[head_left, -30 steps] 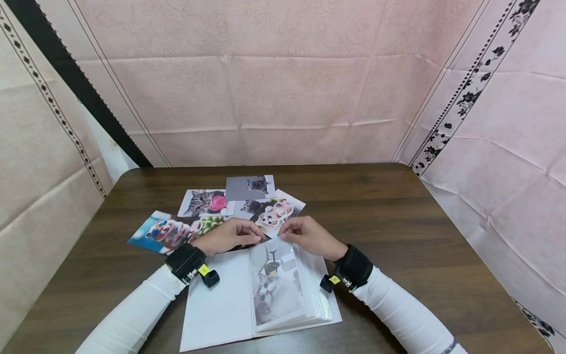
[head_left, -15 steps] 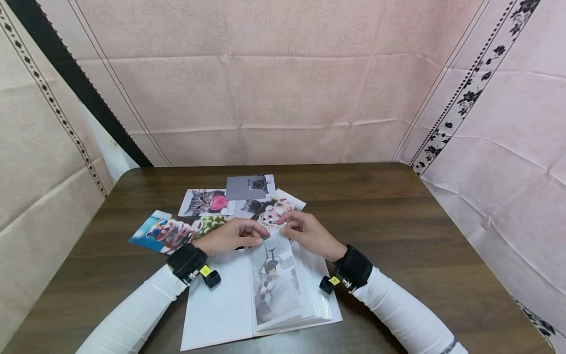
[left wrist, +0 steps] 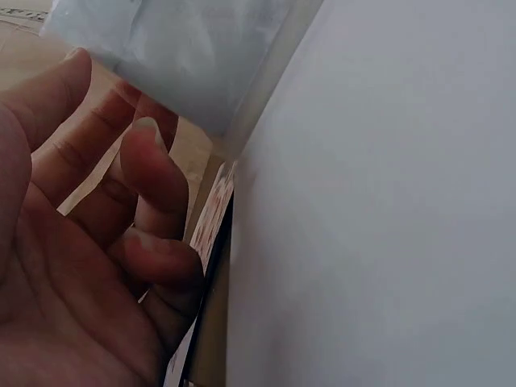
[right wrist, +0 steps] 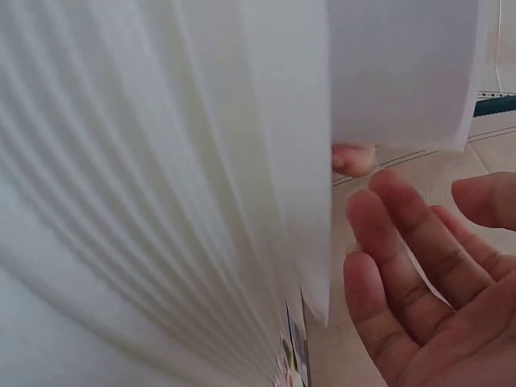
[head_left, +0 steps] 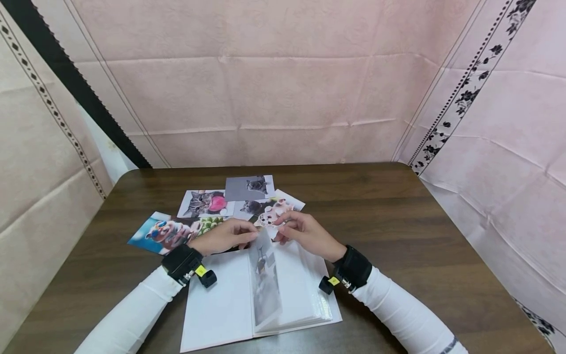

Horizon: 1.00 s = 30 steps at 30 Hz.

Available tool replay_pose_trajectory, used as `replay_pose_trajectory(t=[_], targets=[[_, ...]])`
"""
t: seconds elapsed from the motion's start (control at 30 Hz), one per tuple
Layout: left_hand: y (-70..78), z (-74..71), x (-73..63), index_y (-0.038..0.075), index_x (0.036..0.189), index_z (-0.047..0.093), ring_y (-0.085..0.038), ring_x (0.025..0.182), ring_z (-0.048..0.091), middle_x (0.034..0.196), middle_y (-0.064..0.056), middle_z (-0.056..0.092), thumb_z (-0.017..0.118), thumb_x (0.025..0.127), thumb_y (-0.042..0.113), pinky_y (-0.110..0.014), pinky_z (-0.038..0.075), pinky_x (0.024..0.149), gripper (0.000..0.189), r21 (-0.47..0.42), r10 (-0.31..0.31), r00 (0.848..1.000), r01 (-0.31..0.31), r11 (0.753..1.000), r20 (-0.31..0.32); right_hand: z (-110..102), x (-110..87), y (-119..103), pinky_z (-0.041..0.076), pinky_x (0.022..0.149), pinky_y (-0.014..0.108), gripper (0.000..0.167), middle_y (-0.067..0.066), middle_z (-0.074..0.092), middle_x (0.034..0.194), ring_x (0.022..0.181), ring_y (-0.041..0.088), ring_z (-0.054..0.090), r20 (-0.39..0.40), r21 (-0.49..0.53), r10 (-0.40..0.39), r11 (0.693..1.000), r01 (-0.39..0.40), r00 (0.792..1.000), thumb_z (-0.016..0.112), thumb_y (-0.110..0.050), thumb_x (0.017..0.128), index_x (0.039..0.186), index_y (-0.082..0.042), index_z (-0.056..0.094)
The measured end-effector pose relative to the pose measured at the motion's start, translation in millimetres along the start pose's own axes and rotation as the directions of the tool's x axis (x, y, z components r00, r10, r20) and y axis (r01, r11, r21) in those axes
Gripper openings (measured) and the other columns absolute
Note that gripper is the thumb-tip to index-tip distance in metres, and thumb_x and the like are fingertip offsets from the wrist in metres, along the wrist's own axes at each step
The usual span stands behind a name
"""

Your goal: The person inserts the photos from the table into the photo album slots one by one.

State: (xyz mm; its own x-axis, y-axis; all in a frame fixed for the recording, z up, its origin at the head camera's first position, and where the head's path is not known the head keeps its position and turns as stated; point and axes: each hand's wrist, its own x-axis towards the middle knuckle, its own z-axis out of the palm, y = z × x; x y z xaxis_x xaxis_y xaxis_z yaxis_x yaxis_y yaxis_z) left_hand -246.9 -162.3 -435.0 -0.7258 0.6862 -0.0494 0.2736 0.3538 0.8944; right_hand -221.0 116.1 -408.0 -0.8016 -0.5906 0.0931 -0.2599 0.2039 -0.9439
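An open photo album (head_left: 218, 300) lies on the table, its white inside cover at the left and a stack of clear pocket pages at the right. One pocket page (head_left: 265, 285), with a faded picture showing through, stands half raised. My left hand (head_left: 226, 236) pinches this page at its far edge; in the left wrist view the thumb (left wrist: 68, 85) lies before the page and a finger behind. My right hand (head_left: 307, 236) hovers by the stack's far edge, fingers loosely bent and holding nothing. In the right wrist view its fingers (right wrist: 383, 234) are apart from the pages.
Loose animal photos lie beyond the album: a blue one (head_left: 155, 233) at the left, a kitten with a pink ball (head_left: 205, 202), a grey one (head_left: 247, 188) at the back, and a piglet print (head_left: 276, 211) by my right hand. Brown table (head_left: 376, 216) extends to the right.
The pocket page has lifted off the stack and swung leftward, uncovering a white page beneath. My left hand has shifted slightly left with it; my right hand has let the page go.
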Motion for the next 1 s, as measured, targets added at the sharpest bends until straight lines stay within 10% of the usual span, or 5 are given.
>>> replay_pose_trajectory(t=[1.0], targets=[[-11.9,-31.0,-27.3,0.000,0.110,0.075,-0.024,0.098,0.071,0.109,-0.013,0.073,0.024,0.113,0.035,-0.034,0.059,0.080,0.062,-0.161,-0.013,0.994,0.031,0.986,0.113,-0.4,1.9,7.6,0.055,0.083,0.025,0.019,0.020,0.072,0.097,0.087,0.024,0.067,0.030,-0.096,0.050,0.994,-0.047,0.998,0.057,-0.009,0.103,0.110,0.007,0.064]])
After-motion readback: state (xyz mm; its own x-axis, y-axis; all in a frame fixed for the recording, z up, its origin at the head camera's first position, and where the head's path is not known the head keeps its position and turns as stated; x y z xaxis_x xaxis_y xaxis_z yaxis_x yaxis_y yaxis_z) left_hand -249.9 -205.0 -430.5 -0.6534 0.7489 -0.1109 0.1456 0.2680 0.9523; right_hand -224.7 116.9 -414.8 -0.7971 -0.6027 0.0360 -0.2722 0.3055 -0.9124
